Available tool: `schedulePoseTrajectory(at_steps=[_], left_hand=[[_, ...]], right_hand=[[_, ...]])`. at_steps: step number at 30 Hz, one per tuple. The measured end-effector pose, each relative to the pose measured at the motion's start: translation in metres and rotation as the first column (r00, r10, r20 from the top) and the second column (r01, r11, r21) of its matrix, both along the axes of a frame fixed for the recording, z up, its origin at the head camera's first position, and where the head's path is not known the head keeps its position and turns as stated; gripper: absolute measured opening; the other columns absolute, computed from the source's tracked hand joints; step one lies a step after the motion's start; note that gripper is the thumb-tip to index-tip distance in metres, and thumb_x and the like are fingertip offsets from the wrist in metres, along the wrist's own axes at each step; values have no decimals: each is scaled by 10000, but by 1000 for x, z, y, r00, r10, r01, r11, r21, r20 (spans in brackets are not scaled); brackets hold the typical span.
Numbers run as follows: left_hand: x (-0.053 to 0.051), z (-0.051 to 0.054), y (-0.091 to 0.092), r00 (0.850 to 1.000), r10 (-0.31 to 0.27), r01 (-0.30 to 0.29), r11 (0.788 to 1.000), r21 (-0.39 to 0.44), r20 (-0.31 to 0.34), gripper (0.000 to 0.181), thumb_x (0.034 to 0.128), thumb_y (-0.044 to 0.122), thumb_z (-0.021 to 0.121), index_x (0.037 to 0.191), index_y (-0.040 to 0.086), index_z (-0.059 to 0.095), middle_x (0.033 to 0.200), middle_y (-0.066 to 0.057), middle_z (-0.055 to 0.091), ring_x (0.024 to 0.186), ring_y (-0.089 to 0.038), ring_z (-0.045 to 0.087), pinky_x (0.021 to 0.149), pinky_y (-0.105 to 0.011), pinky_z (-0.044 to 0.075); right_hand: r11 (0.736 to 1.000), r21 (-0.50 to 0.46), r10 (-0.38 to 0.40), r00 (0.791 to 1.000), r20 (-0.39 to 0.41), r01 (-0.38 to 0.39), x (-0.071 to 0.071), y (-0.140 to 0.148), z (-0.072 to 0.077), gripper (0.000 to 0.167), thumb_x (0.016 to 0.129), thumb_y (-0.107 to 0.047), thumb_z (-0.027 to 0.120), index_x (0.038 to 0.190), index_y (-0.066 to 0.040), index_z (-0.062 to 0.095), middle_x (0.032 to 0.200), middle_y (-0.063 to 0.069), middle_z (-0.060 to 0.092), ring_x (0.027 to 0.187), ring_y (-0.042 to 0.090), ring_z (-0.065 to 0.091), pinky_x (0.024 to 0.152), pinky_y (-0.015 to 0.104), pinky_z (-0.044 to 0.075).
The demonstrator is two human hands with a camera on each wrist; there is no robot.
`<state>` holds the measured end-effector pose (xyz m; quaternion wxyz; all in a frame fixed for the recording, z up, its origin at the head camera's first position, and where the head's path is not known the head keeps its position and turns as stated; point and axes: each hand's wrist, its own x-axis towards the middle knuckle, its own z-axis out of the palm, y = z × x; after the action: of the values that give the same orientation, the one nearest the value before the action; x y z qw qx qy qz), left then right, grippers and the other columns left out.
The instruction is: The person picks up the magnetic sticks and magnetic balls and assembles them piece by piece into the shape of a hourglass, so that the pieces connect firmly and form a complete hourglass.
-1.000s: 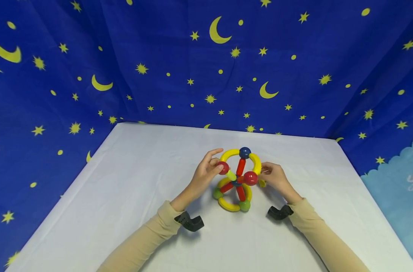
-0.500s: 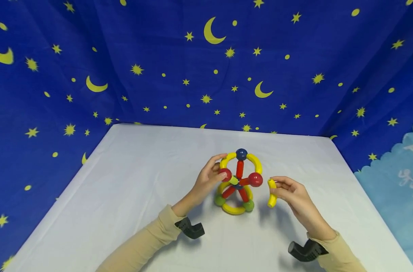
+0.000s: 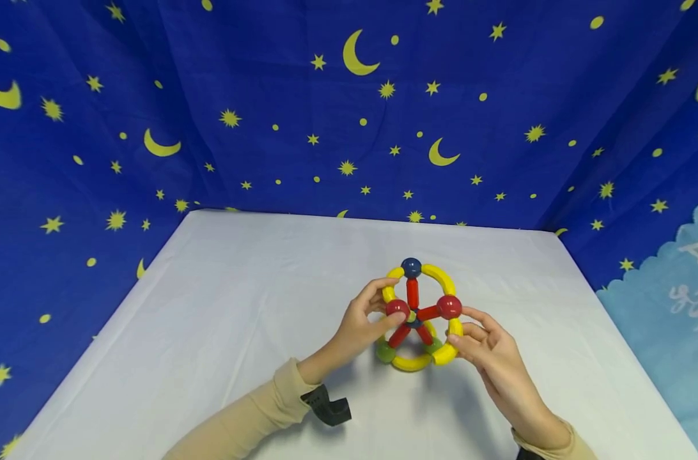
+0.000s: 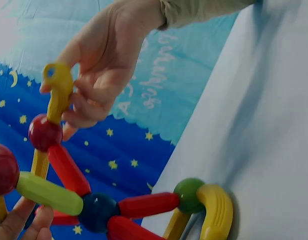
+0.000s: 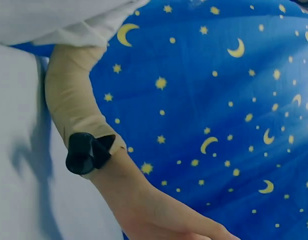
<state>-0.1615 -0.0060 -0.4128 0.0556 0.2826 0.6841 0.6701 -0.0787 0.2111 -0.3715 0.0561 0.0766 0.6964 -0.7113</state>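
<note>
A wheel-like frame of balls and rods stands over the table, with red rods around a blue hub ball (image 4: 98, 212). My left hand (image 3: 357, 322) holds its left red ball (image 3: 397, 308); a light-green rod (image 4: 49, 193) runs from that ball to the hub. With thumb and fingers, my right hand (image 3: 501, 358) pinches a curved yellow rod (image 4: 57, 97) at the right red ball (image 3: 449, 306). The rod's other end hangs near the right green ball (image 3: 434, 345); contact there is unclear. Another blue ball (image 3: 411, 267) tops the frame. The right wrist view shows my left forearm, not the frame.
A white cloth covers the table (image 3: 257, 300). Blue star-and-moon fabric (image 3: 303, 147) hangs behind and at the left, with a light-blue lettered cloth (image 3: 665, 300) at the right. A black wrist mount (image 3: 328, 406) sits on my left sleeve.
My right hand moved away from the frame with a curved yellow rod, then brought it back to the right red ball. The left hand and frame shifted slightly right.
</note>
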Motion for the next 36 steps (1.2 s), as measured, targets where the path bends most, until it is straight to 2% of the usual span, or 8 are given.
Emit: schedulePoseTrajectory(at_steps=[4,8,18,25,28,31,33,36], left_hand=[[5,2,2,1000,28,-28,999,15,10,556,874,348,671,1336,129,453,1137,-138,645,957,-106,566,917,-263,465],[7,2,4,998,55,-56,998,21,8,534,869,325,680,1319,128,471,1122,-133,654,936,-88,572,919,-280,461],[10,0,8,997,80,-80,997,23,-23,524,864,309,689,1303,107,486,1061,-143,634,921,-101,579,906,-260,478],[10,-2,9,997,80,-80,997,8,-11,534,866,311,686,1314,107,477,1118,-129,609,958,-120,589,913,-258,482],[10,-3,9,998,69,-69,997,17,-9,501,889,271,658,1320,98,470,1132,-140,610,964,-114,585,921,-254,478],[9,-2,8,999,51,-50,997,66,-10,426,946,196,570,1335,63,458,1137,-183,597,958,-85,563,904,-228,471],[8,-2,7,999,39,-39,994,104,1,396,980,158,498,1356,51,438,1096,-224,594,897,-69,546,824,-212,471],[6,1,5,998,29,-36,992,122,57,411,997,142,461,1399,96,392,1057,-248,600,862,-56,551,770,-183,464]], right_hand=[[998,-57,-25,997,-67,22,1,-7,-1,451,925,-71,585,1312,-124,360,931,-50,666,779,73,626,755,234,552],[997,-56,-51,995,-83,47,-3,-14,-2,466,926,-83,592,1312,-131,337,935,-58,651,784,79,629,761,249,555],[997,-2,-81,996,23,81,-18,-16,1,588,928,-194,613,1386,-92,258,1017,-87,639,883,48,633,801,217,541],[998,-31,-55,992,116,59,-24,-15,7,907,938,-259,598,1528,-109,-74,1006,-67,598,889,38,619,813,185,529],[998,-29,-50,993,110,54,-25,-14,7,747,962,-307,549,1501,-90,79,950,-71,601,809,55,617,755,193,536],[996,28,-85,995,58,83,-28,-11,6,501,980,-402,479,1338,-93,314,877,-76,576,697,73,569,642,203,513],[989,82,-126,992,12,125,-33,-6,4,463,975,-460,449,1262,-102,381,884,-70,537,670,80,525,586,202,474],[979,136,-144,986,-79,154,-41,0,4,453,979,-431,457,1287,-100,425,921,-74,529,686,78,498,559,203,441]])
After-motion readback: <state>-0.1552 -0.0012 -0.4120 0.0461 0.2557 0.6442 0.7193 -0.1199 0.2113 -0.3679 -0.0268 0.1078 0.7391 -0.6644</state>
